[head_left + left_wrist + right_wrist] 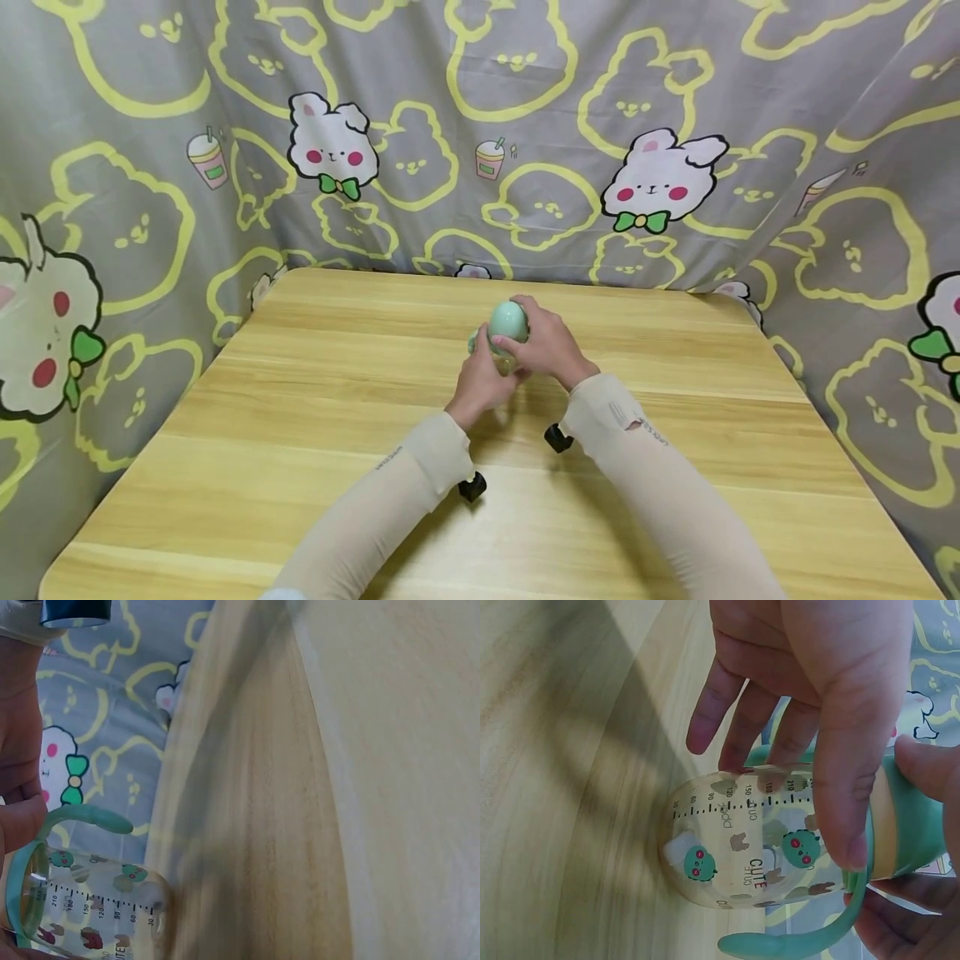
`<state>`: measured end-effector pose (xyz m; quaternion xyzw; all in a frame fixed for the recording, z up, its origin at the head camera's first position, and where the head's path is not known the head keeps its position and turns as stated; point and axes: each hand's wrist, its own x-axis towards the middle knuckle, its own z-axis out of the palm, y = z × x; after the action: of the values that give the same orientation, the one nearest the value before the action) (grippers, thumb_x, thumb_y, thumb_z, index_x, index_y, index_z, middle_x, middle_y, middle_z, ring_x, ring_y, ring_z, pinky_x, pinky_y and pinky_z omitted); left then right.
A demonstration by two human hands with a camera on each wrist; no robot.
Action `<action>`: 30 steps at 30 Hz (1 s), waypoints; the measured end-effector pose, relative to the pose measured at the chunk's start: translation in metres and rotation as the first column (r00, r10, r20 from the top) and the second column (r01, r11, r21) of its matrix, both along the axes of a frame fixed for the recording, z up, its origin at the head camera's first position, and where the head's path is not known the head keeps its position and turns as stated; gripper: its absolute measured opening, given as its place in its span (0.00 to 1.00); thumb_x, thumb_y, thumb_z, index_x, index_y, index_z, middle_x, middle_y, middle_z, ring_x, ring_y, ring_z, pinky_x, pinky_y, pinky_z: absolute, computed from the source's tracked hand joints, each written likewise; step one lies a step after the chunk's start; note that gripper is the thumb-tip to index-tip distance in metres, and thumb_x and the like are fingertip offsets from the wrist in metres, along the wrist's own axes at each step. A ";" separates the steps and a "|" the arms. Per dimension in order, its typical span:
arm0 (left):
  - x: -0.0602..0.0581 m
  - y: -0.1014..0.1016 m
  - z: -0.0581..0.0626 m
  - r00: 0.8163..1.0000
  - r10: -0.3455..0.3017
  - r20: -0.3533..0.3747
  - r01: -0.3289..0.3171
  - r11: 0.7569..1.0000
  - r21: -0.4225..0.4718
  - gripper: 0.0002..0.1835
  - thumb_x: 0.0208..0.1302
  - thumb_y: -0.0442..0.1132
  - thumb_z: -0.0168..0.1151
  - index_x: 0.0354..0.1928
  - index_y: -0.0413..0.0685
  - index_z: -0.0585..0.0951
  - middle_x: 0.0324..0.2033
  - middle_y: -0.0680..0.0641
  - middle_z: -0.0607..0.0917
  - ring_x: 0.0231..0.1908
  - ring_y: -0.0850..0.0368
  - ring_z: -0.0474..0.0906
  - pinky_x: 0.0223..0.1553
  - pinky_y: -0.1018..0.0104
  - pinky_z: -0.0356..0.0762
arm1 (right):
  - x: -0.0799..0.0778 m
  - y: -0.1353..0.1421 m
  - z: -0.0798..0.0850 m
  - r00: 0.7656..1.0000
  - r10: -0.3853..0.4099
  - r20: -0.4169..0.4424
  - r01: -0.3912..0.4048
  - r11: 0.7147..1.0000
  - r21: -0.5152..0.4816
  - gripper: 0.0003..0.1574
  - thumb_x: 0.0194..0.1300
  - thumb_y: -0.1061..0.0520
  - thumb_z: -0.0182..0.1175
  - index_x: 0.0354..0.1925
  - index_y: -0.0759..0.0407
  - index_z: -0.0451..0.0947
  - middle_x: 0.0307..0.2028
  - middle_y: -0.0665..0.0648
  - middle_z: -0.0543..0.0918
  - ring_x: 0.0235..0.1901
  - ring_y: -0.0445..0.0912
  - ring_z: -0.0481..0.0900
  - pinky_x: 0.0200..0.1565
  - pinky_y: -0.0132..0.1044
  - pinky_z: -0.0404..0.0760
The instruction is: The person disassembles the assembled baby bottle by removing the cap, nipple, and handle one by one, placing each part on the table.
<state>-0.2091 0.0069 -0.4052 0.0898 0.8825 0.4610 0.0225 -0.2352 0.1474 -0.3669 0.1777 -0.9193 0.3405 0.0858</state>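
Between both hands, above the table, is a clear baby bottle (pixel 735 855) with measuring marks, printed cartoon figures, pale green handles (pixel 795 943) and a smooth green domed cap (pixel 509 320). My left hand (pixel 483 382) holds the body near the collar; its thumb lies along the collar in the right wrist view and its fingers pass behind the bottle. Higher up, my right hand (pixel 553 340) grips the cap, thumb in front and fingers around the far side. Part of the bottle's lower body is hidden by the hands in the head view.
A wooden table (pixel 337 375) spreads beneath the arms. Grey curtains (pixel 420 75) with yellow outlines and white rabbits hang behind it and on both sides. Small black devices (pixel 472 486) sit at the wrists by the beige sleeves (pixel 405 483).
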 end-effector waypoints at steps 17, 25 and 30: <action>0.002 -0.005 -0.001 0.998 -0.047 -0.031 0.047 0.999 0.002 0.51 0.57 0.46 0.70 0.75 0.52 0.49 0.62 0.39 0.72 0.60 0.38 0.69 0.58 0.43 0.67 | 0.007 0.005 -0.005 0.996 -0.074 -0.052 0.072 0.997 -0.033 0.42 0.59 0.43 0.69 0.62 0.61 0.65 0.42 0.64 0.81 0.35 0.51 0.82 0.35 0.43 0.80; 0.000 -0.007 0.000 0.996 -0.040 -0.074 0.036 0.998 -0.056 0.51 0.55 0.39 0.71 0.75 0.50 0.50 0.62 0.39 0.73 0.59 0.38 0.70 0.58 0.43 0.66 | 0.009 0.004 -0.002 0.993 -0.101 -0.066 0.099 0.994 -0.035 0.46 0.59 0.41 0.68 0.66 0.60 0.64 0.42 0.64 0.82 0.35 0.51 0.82 0.34 0.44 0.80; -0.002 -0.009 0.002 0.991 -0.038 -0.131 0.025 0.995 -0.099 0.51 0.51 0.36 0.72 0.75 0.52 0.54 0.62 0.42 0.74 0.57 0.40 0.72 0.57 0.45 0.68 | 0.010 0.005 0.001 0.992 -0.106 -0.070 0.104 0.994 -0.034 0.43 0.59 0.40 0.67 0.64 0.60 0.66 0.43 0.64 0.82 0.37 0.53 0.82 0.36 0.45 0.80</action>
<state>-0.2109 -0.0025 -0.4030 0.1333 0.9018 0.4103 -0.0248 -0.2248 0.1522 -0.3660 0.1398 -0.9184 0.3428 0.1393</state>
